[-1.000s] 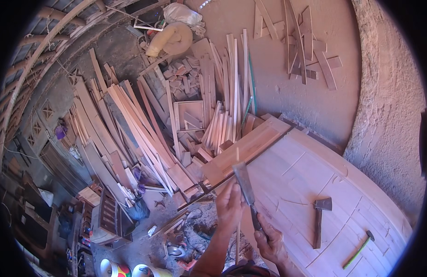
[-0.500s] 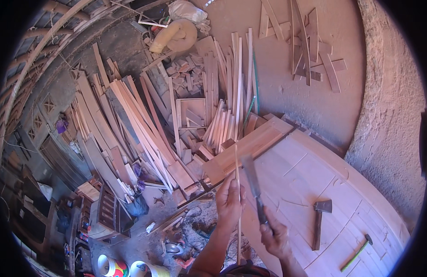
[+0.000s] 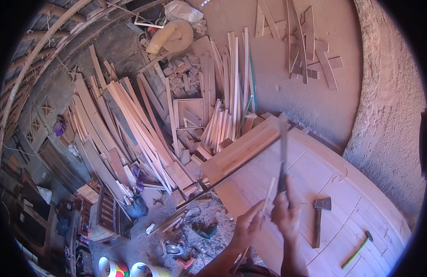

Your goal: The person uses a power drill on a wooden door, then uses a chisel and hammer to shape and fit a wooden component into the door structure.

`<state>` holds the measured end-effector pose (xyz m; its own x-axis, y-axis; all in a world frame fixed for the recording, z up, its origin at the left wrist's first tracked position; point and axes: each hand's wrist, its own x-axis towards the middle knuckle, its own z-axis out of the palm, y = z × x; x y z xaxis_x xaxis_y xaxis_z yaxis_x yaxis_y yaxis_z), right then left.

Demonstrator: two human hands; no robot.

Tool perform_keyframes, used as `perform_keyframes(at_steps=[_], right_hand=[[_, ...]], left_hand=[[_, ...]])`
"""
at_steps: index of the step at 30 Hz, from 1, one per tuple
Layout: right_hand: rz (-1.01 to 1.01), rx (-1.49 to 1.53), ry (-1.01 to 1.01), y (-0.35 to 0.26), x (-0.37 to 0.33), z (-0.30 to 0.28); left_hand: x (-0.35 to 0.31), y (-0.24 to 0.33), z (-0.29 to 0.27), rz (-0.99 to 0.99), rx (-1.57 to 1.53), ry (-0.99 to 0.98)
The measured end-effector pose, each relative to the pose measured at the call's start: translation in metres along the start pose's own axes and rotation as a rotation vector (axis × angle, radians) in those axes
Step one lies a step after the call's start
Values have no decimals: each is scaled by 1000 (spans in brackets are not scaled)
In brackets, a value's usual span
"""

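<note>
Thin wooden strip (image 3: 269,194): held right of centre in the lower half of the frame, over the pale wooden panel (image 3: 352,184); its tip is left free above the fingers, apparently so that it is not covered.
Left hand (image 3: 248,226): fingers closed around the strip, by which its slant seems to be steadied.
Right hand (image 3: 286,214): fingers wrapped around the handle of the bladed tool (image 3: 283,147); the blurred blade is pointed upward, probably so that the fingers are clear of it.
Hatchet (image 3: 318,221): laid on the panel, right of the right hand, seemingly within reach.
Green-handled hammer (image 3: 356,251): laid at lower right, supported by the panel.
</note>
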<state>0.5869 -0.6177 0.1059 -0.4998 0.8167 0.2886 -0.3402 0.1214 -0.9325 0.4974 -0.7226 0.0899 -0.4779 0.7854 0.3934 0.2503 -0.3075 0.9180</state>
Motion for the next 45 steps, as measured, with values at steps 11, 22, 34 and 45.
perform_keyframes(at_steps=[11,22,34,45], right_hand=[[-107,-258,-327,41,-64,-4],[22,19,-168,25,-27,-11],[-70,-263,-313,28,-65,2],[62,-60,25,4,-9,2]], left_hand=[[64,20,-38,3,-158,324],[38,7,-29,-174,-205,340],[48,11,-39,-7,-161,360],[10,9,-27,-218,-128,297]])
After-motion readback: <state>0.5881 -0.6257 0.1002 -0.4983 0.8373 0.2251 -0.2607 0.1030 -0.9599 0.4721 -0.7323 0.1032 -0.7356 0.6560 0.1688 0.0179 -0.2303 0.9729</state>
